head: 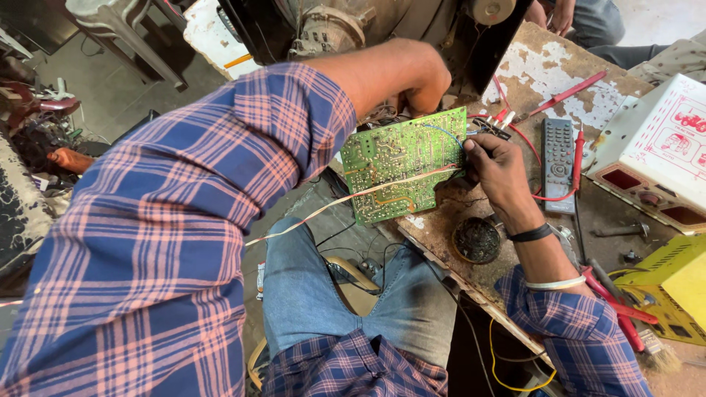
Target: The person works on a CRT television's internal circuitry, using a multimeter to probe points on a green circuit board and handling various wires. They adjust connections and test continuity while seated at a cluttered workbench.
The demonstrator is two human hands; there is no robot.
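Note:
A green circuit board (401,173) stands tilted on its edge at the near side of a worn workbench (548,70), solder side towards me. My right hand (496,169) grips the board's right edge. Behind the top of the board, my left hand (421,77) is curled among wires, and its fingertips are hidden. A thin pale cable (323,209) runs from the board down to the left across my lap. Just past the board sits an open dark appliance chassis (368,26).
A grey remote control (559,154) and red probe leads (562,94) lie right of the board. A round tin (476,240) sits near my right wrist. A white box (654,147), a yellow device (673,287) and red-handled tools (614,305) crowd the right. Another person's hands (555,11) show at the top.

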